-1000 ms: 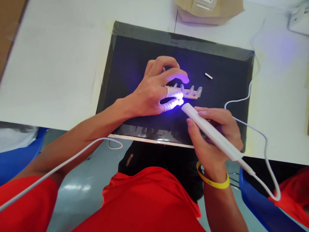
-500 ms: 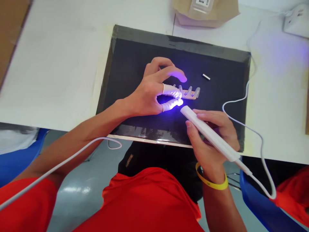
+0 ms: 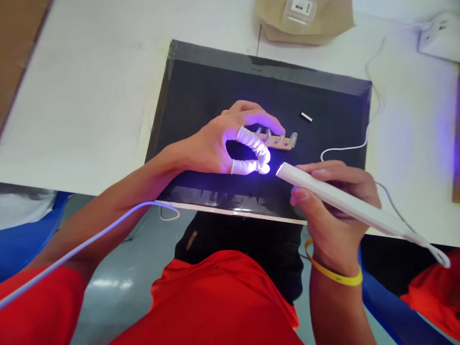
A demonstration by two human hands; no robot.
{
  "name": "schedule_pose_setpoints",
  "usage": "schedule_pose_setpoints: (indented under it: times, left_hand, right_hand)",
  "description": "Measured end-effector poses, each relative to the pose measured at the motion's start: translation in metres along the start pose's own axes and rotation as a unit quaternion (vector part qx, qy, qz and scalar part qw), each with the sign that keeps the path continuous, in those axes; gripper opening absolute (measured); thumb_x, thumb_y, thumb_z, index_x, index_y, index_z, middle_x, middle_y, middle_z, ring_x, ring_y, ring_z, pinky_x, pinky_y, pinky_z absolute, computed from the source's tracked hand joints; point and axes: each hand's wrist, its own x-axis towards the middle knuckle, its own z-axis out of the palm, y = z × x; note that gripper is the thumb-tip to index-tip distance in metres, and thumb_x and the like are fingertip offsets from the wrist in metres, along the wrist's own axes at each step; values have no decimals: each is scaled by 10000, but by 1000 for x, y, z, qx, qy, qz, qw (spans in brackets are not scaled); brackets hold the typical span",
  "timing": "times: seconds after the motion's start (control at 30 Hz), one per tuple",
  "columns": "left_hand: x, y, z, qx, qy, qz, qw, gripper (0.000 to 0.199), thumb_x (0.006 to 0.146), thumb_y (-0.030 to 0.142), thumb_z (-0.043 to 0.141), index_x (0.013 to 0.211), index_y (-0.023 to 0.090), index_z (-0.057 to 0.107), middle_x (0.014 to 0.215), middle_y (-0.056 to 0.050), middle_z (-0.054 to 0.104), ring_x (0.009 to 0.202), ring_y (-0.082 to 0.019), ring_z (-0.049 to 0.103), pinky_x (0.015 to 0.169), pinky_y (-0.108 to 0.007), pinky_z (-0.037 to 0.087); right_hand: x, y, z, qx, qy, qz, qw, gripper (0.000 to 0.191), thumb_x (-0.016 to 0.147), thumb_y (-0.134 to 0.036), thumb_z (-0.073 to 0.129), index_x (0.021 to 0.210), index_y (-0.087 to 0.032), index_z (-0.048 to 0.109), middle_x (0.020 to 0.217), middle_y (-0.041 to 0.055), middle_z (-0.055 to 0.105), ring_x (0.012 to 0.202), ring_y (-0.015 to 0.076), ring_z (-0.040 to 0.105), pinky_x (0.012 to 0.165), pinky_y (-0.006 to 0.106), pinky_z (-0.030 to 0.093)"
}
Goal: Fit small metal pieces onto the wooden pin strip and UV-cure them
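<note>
My left hand [image 3: 230, 139] is above the black mat [image 3: 201, 96], with white covers on thumb and index finger. Those two fingertips are pinched together in bright violet light; whatever lies between them is too glary to make out. My right hand [image 3: 338, 206] is closed around a white pen-shaped lamp [image 3: 323, 189], its lit tip just right of the pinched fingertips. Behind the left index finger lies a tan strip [image 3: 282, 142] bearing several clear nail-shaped pieces [image 3: 293, 140]. Another left fingertip is at the strip.
A small metallic cylinder [image 3: 306, 117] lies on the mat's right part. A brown paper bag [image 3: 323, 24] with a clear box [image 3: 299, 13] stands behind. A white power strip [image 3: 440, 36] is at the back right. White cables [image 3: 345, 148] cross the right side.
My pinched left fingertips have moved slightly toward me, away from the strip. My right hand and the lamp have shifted right, and the lamp lies flatter.
</note>
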Motion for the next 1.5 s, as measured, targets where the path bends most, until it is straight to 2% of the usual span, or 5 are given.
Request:
schedule_pose_setpoints:
  times: [0.23, 0.63, 0.83, 1.1, 1.5]
  left_hand:
    - [-1, -2, 3, -12, -29, -34, 999, 85, 919, 276, 726, 980, 278, 785, 1456, 14, 655, 1422, -290, 499, 1276, -540, 387]
    - [-1, -11, 11, 130, 41, 19, 991, 160, 922, 298, 763, 1079, 291, 798, 1359, -35, 722, 1363, -359, 553, 1071, -636, 432]
    - [-2, -17, 12, 205, 64, 36, 976, 238, 940, 293, 749, 1167, 344, 801, 1368, -17, 726, 1356, -352, 540, 1036, -594, 394]
    - [-2, -13, 11, 196, 56, 23, 979, 227, 921, 227, 760, 1127, 309, 811, 1373, -41, 727, 1361, -386, 548, 1020, -632, 383]
    - [-3, -15, 13, 187, 41, -7, 981, 225, 935, 255, 741, 1130, 351, 802, 1430, -7, 698, 1417, -354, 502, 1081, -627, 351]
  right_hand:
    - [6, 6, -2, 14, -17, 8, 1000, 315, 799, -132, 874, 1044, -288, 750, 1008, 20, 754, 941, 218, 767, 721, 361, 681]
    - [5, -7, 6, -123, -24, -33, 992, 276, 813, -125, 840, 1025, -273, 743, 1000, 7, 778, 902, 177, 752, 666, 291, 598]
    - [14, -11, 9, -196, -58, -46, 978, 259, 864, -167, 806, 1057, -322, 731, 1028, 4, 776, 895, 211, 741, 692, 353, 602]
    - [18, -16, 19, -230, -81, -61, 968, 220, 895, -157, 775, 1027, -320, 708, 1012, 4, 767, 850, 205, 718, 774, 386, 624]
    - [15, -9, 19, -249, -90, -96, 960, 211, 887, -159, 775, 1056, -264, 704, 993, 4, 744, 816, 155, 696, 722, 321, 612]
